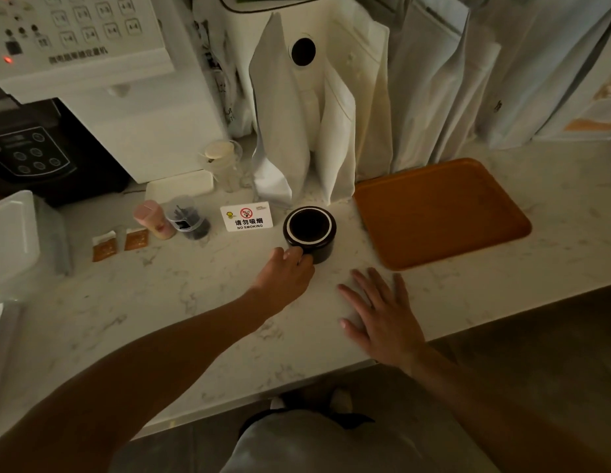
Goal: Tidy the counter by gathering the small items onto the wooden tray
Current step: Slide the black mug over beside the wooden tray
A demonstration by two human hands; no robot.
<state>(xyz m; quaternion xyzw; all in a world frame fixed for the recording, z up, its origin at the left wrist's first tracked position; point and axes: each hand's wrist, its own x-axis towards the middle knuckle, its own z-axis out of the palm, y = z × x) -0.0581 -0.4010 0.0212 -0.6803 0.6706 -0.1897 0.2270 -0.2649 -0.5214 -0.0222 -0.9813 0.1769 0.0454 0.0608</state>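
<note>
A round dark brown jar [311,233] with a pale inner ring stands on the marble counter [195,295], just left of the wooden tray [440,213], which holds nothing. My left hand [287,271] touches the jar's near left side, fingers curled against it. My right hand [382,312] lies flat on the counter near the front edge, fingers spread, holding nothing. Further left stand a white no-smoking sign [246,217], a clear jar of dark bits [188,218], a pink bottle [154,218] and two orange sachets [104,246] [136,238].
White paper bags [297,131] and a white machine [102,63] line the back of the counter. A plastic cup [225,165] and a small white tray [179,186] sit behind the small items. A black appliance [34,155] and a white box [14,240] occupy the left.
</note>
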